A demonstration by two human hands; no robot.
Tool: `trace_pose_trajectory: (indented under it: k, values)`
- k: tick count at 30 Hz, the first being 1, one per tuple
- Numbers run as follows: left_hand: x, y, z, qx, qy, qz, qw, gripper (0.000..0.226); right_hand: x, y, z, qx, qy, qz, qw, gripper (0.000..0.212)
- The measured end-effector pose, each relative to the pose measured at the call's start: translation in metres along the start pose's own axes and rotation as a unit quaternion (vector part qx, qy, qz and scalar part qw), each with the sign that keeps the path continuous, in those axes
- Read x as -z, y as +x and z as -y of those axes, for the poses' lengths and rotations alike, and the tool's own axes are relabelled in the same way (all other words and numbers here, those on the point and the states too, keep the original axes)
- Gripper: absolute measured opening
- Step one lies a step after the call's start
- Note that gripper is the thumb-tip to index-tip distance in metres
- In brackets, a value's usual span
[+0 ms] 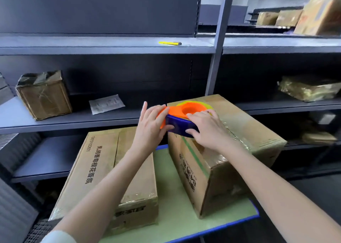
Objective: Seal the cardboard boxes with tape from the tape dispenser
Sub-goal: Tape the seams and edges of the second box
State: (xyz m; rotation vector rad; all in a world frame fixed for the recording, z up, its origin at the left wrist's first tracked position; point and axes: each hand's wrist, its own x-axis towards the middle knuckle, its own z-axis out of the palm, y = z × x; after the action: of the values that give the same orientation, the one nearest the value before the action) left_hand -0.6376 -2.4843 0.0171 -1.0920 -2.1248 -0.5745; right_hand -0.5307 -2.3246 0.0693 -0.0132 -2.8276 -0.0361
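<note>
Got the tape dispenser [184,117] in both hands: right hand [208,130] wrapped round its blue body, left hand [153,124] pinching the orange end. It's sitting on the top left edge of the tall box [239,141]. Flatter box [110,169] lies just left of the tall one.

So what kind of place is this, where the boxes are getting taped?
Probably a stockroom or warehouse packing area: grey metal shelves holding a taped parcel, and a tape dispenser held at the top of a cardboard box.
</note>
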Motion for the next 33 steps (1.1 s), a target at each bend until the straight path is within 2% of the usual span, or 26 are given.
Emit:
trace_pose_trajectory:
  k: [7,12,15,18,21,23,25,29,33]
  values:
    - [-0.06,0.034,-0.061,-0.03,-0.031,0.078,0.996,0.055,0.001,-0.035,-0.077,-0.084,0.005,0.059,0.995,0.05]
    - [-0.085,0.033,-0.079,0.003,-0.085,0.098,0.991,0.056,-0.015,-0.043,-0.1,-0.111,0.065,0.049,0.99,0.055]
    - [-0.089,0.03,-0.074,-0.001,-0.105,0.092,0.99,0.056,-0.024,-0.048,-0.1,-0.092,0.081,0.013,0.992,0.058]
    - [-0.088,0.028,-0.069,-0.006,-0.11,0.093,0.99,0.061,-0.035,-0.057,-0.091,-0.077,0.043,-0.083,0.993,0.063]
    - [-0.088,0.022,-0.067,0.053,-0.187,0.094,0.976,0.067,-0.049,-0.066,-0.071,-0.001,0.088,-0.17,0.981,0.043]
    - [-0.089,0.017,-0.062,0.14,-0.246,0.108,0.953,0.064,-0.053,-0.071,-0.053,0.034,0.132,-0.158,0.978,0.039]
    - [-0.092,0.015,-0.051,0.176,-0.227,0.143,0.947,0.061,-0.058,-0.073,-0.039,0.032,0.144,-0.116,0.982,0.04]
    - [-0.102,0.017,-0.035,0.134,-0.188,0.229,0.946,0.053,-0.068,-0.072,-0.032,-0.039,0.15,-0.039,0.987,0.05]
    - [-0.105,0.012,-0.033,0.122,-0.196,0.21,0.95,0.044,-0.063,-0.071,-0.028,-0.038,0.157,-0.002,0.987,0.055]
